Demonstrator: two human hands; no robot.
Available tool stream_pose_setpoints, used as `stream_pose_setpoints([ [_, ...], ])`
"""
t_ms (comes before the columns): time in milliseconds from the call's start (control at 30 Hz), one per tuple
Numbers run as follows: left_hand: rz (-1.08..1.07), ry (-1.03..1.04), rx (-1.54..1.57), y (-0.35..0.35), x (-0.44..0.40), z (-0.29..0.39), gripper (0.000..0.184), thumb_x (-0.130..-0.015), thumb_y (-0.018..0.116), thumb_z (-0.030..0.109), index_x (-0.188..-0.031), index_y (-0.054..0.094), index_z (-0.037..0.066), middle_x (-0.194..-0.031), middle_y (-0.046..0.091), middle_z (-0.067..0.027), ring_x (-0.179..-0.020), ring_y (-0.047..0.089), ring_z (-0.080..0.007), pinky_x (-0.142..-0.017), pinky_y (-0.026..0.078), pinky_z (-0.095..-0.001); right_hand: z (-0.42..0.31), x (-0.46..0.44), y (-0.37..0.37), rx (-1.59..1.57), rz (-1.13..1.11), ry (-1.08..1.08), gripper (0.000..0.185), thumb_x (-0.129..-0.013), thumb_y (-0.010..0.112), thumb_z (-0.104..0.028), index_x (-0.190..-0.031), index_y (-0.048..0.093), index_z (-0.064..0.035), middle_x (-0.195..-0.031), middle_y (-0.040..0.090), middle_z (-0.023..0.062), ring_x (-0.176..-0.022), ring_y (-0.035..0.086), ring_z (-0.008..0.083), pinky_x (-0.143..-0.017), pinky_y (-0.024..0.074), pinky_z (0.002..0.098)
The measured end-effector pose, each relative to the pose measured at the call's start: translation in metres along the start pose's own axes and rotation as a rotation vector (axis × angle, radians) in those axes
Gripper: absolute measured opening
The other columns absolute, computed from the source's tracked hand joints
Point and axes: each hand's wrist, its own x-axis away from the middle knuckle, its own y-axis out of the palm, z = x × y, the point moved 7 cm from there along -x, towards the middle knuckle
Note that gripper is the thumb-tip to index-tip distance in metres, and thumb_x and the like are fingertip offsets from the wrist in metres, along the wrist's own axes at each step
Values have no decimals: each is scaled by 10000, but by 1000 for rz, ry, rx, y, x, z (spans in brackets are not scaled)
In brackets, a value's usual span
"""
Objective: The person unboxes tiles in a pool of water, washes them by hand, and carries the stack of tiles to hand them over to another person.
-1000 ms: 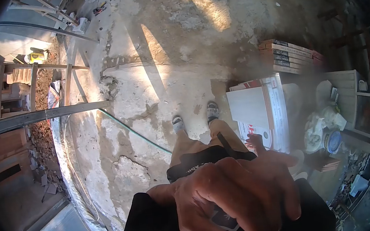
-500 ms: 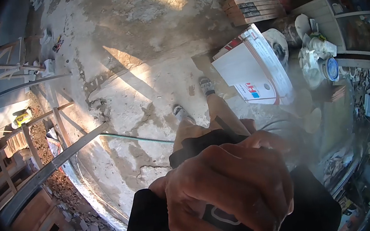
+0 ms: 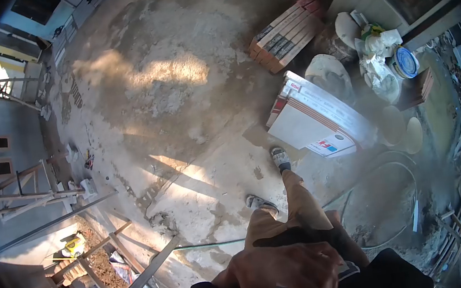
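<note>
My left hand [image 3: 285, 277] is close to the camera in front of the dark shirt [image 3: 396, 273]. Its fingers are curled together, and what they hold, if anything, is hidden. Farther down, beside the thigh of the tan trousers [image 3: 303, 207], part of my right hand [image 3: 346, 236] shows; its fingers cannot be made out. Neither hand visibly touches the white boxes [image 3: 311, 129], which lean near the feet.
Stacked brown boxes [image 3: 286, 35] lie beyond the white ones. A blue-rimmed bucket [image 3: 405, 62] and white bags [image 3: 379, 56] stand at right. A hose [image 3: 213, 244] crosses the floor. Wooden frames [image 3: 34, 195] and a metal bar [image 3: 138, 282] are at left.
The view has swung, and the boxes now appear turned. My left hand sits lower in view with its fingers still curled. My right hand has drawn back from beside the white boxes.
</note>
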Motion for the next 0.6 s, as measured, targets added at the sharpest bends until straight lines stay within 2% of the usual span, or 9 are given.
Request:
stream_pose_setpoints([
  [67,204,-62,138,-26,-20,-15,710,-960,707,592,-1270,651,-44,-1230,673,-215,-1081,648,-325,-1072,441,-564,-12,-28,-9,40,5,-22,127,-924,642,-164,-852,729,-106,-722,695,86,-597,690,224,-497,506,370],
  [167,301,-47,176,-63,-60,-42,749,-948,705,614,-1297,625,-44,-1259,655,-220,-1112,635,-331,-1085,432,-563,-40,-55,-17,120,-34,-59,126,-917,645,-165,-847,733,-108,-724,701,86,-605,698,228,-502,511,375],
  [467,276,-135,157,-137,-132,-121,875,-912,697,679,-1379,545,-44,-1346,603,-238,-1204,594,-349,-1124,404,-560,-71,-95,-38,255,-57,-105,123,-899,655,-166,-833,744,-112,-733,719,87,-629,720,241,-519,528,389],
  [600,288,-197,101,-151,-140,-132,933,-896,694,708,-1415,509,-44,-1385,579,-246,-1246,576,-357,-1141,392,-559,-78,-98,-42,292,-64,-129,122,-891,659,-167,-826,749,-115,-736,727,88,-640,729,246,-527,536,396],
])
